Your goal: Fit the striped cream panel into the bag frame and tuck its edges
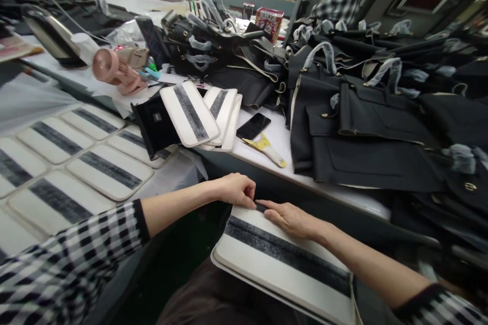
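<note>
On my feed, I judge the white panel [267,270] across the lap [213,294] light, semi-stiff, best held by its edges; left hand [235,189] pinches the far edge, right hand's [292,217] fingers lie together, grip unclear.

My one head-worn view looks forward and down, close over the left hand [237,190] and right hand [293,219], across the near edge of the worktable [280,129].
</note>
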Demonstrator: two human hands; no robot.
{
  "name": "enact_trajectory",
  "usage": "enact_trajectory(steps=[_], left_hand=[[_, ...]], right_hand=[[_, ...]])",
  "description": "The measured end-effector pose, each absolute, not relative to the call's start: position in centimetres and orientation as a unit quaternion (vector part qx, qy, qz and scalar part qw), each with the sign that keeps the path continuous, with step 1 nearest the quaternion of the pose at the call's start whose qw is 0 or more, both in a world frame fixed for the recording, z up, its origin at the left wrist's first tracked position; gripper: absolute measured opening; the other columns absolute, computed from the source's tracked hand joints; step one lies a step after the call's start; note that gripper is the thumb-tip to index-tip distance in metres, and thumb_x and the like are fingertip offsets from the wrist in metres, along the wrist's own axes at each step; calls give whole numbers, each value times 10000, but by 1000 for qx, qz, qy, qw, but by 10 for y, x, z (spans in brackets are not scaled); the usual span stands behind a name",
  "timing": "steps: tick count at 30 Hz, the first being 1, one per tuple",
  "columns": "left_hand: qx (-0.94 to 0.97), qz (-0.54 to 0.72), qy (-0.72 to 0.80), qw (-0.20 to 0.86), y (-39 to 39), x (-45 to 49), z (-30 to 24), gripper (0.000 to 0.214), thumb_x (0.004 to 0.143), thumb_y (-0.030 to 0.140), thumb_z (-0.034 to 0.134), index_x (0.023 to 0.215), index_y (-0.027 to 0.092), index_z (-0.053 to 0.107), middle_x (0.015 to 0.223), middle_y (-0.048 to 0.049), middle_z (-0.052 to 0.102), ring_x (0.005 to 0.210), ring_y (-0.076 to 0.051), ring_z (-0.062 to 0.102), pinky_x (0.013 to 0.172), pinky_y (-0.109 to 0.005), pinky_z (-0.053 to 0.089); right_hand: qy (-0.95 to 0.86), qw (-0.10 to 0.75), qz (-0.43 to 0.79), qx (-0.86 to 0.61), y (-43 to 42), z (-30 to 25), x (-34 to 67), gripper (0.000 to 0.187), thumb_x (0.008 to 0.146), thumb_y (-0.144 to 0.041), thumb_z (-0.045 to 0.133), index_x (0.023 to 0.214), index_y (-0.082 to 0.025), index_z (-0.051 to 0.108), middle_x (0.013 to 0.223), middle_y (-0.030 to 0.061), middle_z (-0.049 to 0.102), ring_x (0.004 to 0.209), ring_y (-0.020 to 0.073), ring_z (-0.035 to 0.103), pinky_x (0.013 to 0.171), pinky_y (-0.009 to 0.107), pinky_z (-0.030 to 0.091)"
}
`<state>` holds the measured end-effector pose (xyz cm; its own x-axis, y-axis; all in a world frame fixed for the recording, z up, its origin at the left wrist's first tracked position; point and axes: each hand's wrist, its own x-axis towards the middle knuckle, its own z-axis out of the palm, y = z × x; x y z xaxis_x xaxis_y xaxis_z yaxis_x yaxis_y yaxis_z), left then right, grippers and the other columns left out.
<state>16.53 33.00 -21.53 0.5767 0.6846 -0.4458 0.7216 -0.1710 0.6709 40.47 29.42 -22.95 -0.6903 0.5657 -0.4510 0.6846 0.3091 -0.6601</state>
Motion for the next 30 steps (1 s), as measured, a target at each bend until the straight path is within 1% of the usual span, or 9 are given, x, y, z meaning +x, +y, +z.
enact_trajectory(steps=[2, 5, 8, 10, 14, 19, 24, 27, 30], left_hand=[[768, -54, 452, 450, 337, 172, -217, 263, 674, 451, 767, 793, 223, 712, 782, 24, 727, 733, -152, 635, 604, -213, 399], [772, -93, 435, 453, 346, 179, -218, 277, 670, 446, 775, 840, 231, 734, 814, 27, 735, 763, -150, 644, 617, -201, 408], [763, -115, 426, 472, 351, 182, -221, 321, 676, 457, 764, 911, 238, 758, 851, 24, 741, 799, -156, 654, 658, -198, 427], [740, -124, 429, 503, 353, 181, -225, 385, 678, 506, 746, 932, 218, 765, 818, 11, 737, 765, -167, 651, 647, -209, 439], [722, -124, 423, 534, 360, 184, -232, 421, 685, 536, 734, 930, 196, 780, 816, -1, 745, 768, -187, 648, 637, -216, 449], [744, -148, 404, 512, 371, 205, -233, 389, 696, 572, 733, 857, 225, 800, 802, 5, 757, 788, -190, 661, 606, -205, 420], [752, -157, 390, 507, 376, 215, -238, 416, 687, 596, 741, 933, 264, 796, 888, 11, 769, 819, -186, 675, 659, -208, 431], [740, -156, 368, 541, 377, 208, -242, 416, 721, 564, 728, 994, 255, 785, 912, 19, 767, 851, -191, 665, 668, -202, 434], [713, -154, 339, 593, 379, 201, -245, 416, 749, 519, 717, 1048, 235, 770, 916, 31, 760, 840, -184, 643, 679, -196, 437]], right_hand=[[796, 70, -464, 382, 292, -224, 423, 558, 995, -501, 318, 1495, -259, 370, 1376, 95, 574, 1198, 271, 585, 1025, 402, 422], [771, 78, -492, 397, 287, -215, 458, 559, 983, -515, 360, 1495, -291, 359, 1397, 57, 560, 1193, 255, 585, 1040, 378, 413], [742, 98, -510, 425, 283, -209, 499, 540, 968, -510, 410, 1473, -322, 390, 1400, 23, 559, 1206, 255, 576, 1050, 373, 409], [717, 103, -529, 443, 281, -208, 525, 518, 961, -496, 441, 1453, -333, 419, 1413, 3, 545, 1248, 254, 546, 1073, 369, 390], [665, 72, -587, 457, 280, -215, 554, 481, 957, -472, 466, 1415, -323, 477, 1433, -21, 517, 1295, 240, 507, 1107, 337, 359], [682, 75, -553, 473, 293, -228, 532, 499, 950, -523, 460, 1401, -315, 501, 1369, 30, 582, 1230, 267, 563, 1057, 370, 408], [709, 70, -540, 449, 310, -238, 480, 534, 956, -579, 386, 1416, -326, 485, 1354, 53, 595, 1223, 279, 571, 1031, 392, 425], [718, 58, -530, 448, 314, -242, 450, 519, 961, -557, 363, 1384, -312, 537, 1348, 58, 599, 1228, 293, 567, 1029, 400, 425], [743, 72, -489, 450, 315, -243, 426, 489, 968, -522, 332, 1306, -312, 616, 1259, 66, 662, 1148, 310, 619, 965, 423, 461]])
